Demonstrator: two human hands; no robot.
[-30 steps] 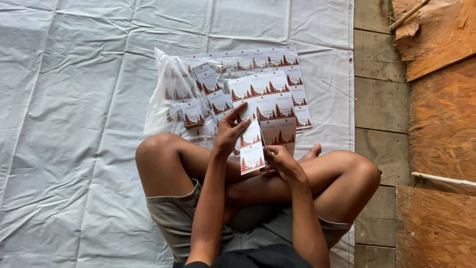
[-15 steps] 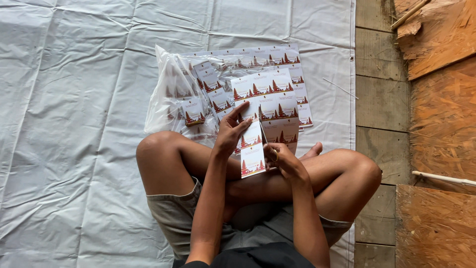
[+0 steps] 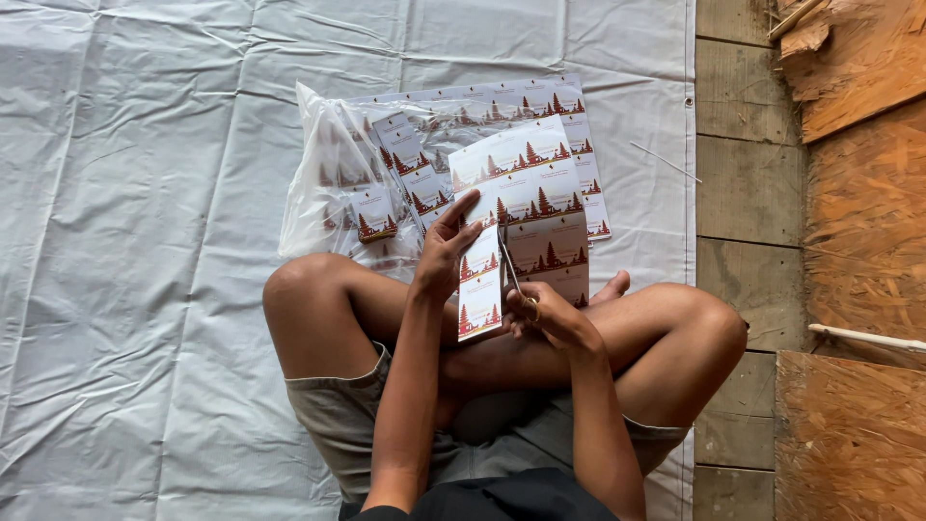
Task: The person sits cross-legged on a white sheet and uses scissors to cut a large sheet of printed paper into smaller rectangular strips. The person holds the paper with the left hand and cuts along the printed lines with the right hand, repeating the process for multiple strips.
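While we sit cross-legged on white tarp (image 3: 145, 241), left hand (image 3: 446, 253) pinches printed card strip (image 3: 479, 289) at its left edge, fingers closed on it. Right hand (image 3: 550, 314) closed around scissors (image 3: 511, 275), blades at strip's right edge. Uncut card sheet (image 3: 535, 193) lies just beyond knees, overlapping clear plastic bag (image 3: 333, 183) of cards. Open tarp spreads left; wooden planks (image 3: 748, 183) border right edge.

Printed sheet (image 3: 526, 207): on the tarp (image 3: 145, 241), before the crossed legs.
Plastic bag (image 3: 333, 183): left of the sheet.
Wooden boards (image 3: 748, 193): right of it.
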